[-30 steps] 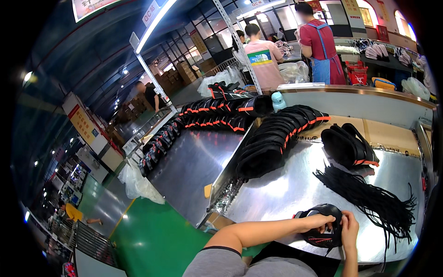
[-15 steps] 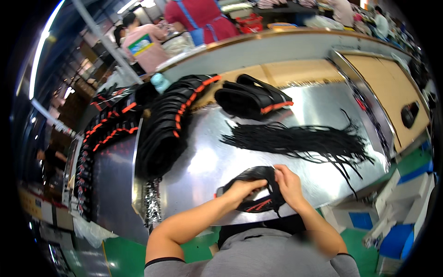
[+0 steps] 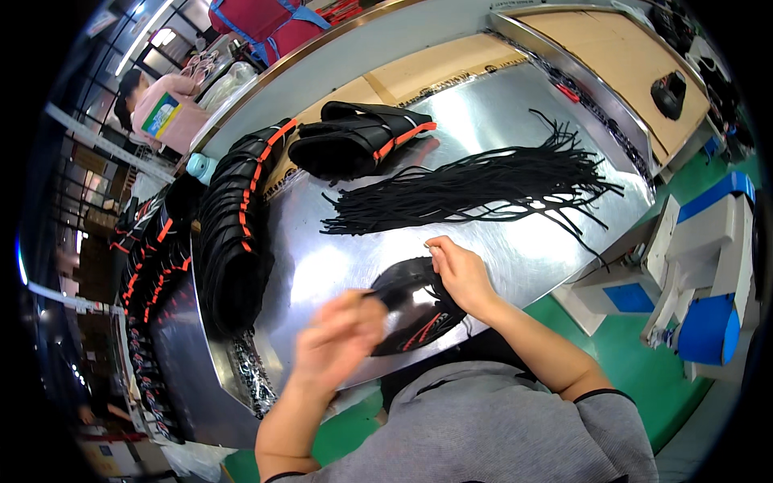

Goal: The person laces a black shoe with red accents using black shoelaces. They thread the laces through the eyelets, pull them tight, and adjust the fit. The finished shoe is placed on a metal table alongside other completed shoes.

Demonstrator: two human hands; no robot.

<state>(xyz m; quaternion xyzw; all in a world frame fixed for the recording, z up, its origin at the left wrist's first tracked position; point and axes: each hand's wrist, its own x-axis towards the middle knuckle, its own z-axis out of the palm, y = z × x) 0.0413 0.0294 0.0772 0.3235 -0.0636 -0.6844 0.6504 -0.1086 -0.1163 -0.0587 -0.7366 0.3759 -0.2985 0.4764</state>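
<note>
A black shoe upper (image 3: 409, 310) with red-orange stripes lies at the near edge of the metal tabletop (image 3: 310, 282), in front of my body. Over its far right side is my right hand (image 3: 465, 282), thumb and forefinger pinched together; what they hold, if anything, is too small to make out. My left hand (image 3: 338, 332) is raised at the upper's left side, its fingers smeared by motion. Beyond both hands, a loose bundle of black shoelaces (image 3: 467, 193) stretches across the metal.
Nested black uppers with orange edges form a curved row (image 3: 233, 201) on the left. A smaller stack (image 3: 354, 137) sits farther back. Cardboard lines a tray (image 3: 596, 52) holding one black piece (image 3: 668, 95). A white-and-blue machine (image 3: 684, 266) stands right. Another person (image 3: 165, 105) sits beyond the partition.
My left hand has come off the upper and swung left. My right hand has lifted toward the upper's far side, fingers pinched. The whole view has shifted and turned.
</note>
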